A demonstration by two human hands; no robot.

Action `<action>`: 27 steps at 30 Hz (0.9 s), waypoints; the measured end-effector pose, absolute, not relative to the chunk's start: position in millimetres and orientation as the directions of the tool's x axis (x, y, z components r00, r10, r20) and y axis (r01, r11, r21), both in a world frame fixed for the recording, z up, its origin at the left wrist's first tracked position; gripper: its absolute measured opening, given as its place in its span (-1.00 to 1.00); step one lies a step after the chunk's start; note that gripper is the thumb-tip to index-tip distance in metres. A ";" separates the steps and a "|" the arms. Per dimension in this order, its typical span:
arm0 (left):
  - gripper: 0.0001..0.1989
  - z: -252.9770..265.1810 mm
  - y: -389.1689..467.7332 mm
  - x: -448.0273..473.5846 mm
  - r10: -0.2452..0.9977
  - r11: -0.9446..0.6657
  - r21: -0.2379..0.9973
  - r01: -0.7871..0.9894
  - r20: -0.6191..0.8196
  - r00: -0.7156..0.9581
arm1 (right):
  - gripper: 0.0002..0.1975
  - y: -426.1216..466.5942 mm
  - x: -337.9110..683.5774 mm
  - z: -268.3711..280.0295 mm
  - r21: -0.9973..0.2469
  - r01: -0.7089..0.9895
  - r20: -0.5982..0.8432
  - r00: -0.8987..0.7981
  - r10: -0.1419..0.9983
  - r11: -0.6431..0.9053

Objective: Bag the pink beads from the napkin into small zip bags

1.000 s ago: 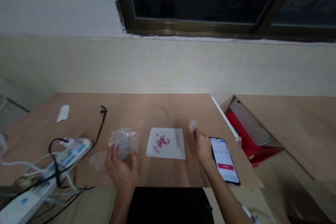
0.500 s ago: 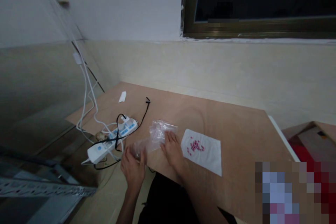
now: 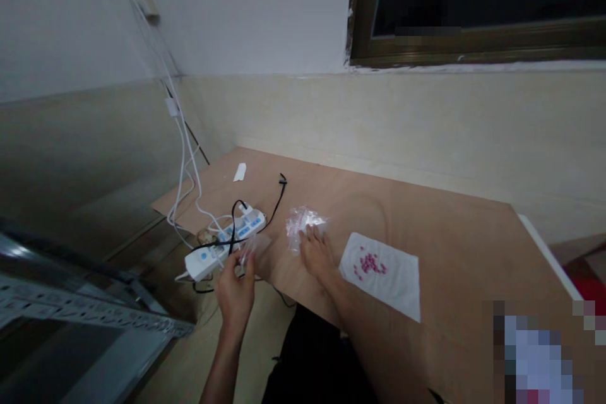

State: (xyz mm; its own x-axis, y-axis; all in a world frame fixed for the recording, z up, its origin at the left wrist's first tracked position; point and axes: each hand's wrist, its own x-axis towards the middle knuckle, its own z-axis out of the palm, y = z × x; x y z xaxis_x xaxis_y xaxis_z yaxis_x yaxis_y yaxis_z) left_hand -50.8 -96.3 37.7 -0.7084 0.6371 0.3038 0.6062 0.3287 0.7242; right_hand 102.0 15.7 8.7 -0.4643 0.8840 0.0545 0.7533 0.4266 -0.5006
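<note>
My left hand (image 3: 235, 285) is closed, thumb and fingers pinching a small clear plastic bag (image 3: 258, 244) by the table's front edge, close to the power strip (image 3: 195, 264). With fingers stretched out, my right hand (image 3: 317, 254) rests on a pile of shiny clear plastic bags (image 3: 298, 222). To the right of that hand lies a white cloth or paper sheet (image 3: 402, 274), with several small pink-red pieces (image 3: 371, 264) scattered on it. The pieces are too small to identify.
Black and white cables (image 3: 176, 139) run over and around the power strip. A white scrap (image 3: 240, 172) lies at the back left of the wooden table (image 3: 454, 246). Metal shelving (image 3: 89, 303) stands at the lower left. At the lower right something is pixelated.
My left hand has drawn the small plastic bag leftward, away from the pile. My right hand stays on the pile, and the view has turned slightly left.
</note>
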 end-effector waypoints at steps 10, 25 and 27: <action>-0.81 76.9 -73.3 4.2 0.894 -0.214 0.790 0.574 0.395 -0.210 | -0.68 -2.4 169.4 88.5 -0.925 0.187 0.256 -0.335 0.907 0.330; -0.84 61.2 -53.4 117.1 0.965 -0.167 0.963 0.212 0.115 0.238 | -0.61 -58.7 281.4 85.8 -0.964 -0.096 -0.217 -0.253 0.943 -0.248; -0.82 63.1 -51.2 115.7 0.963 -0.124 0.969 0.215 0.066 0.260 | -0.57 -61.7 284.1 83.0 -0.958 -0.111 -0.226 -0.268 0.936 -0.263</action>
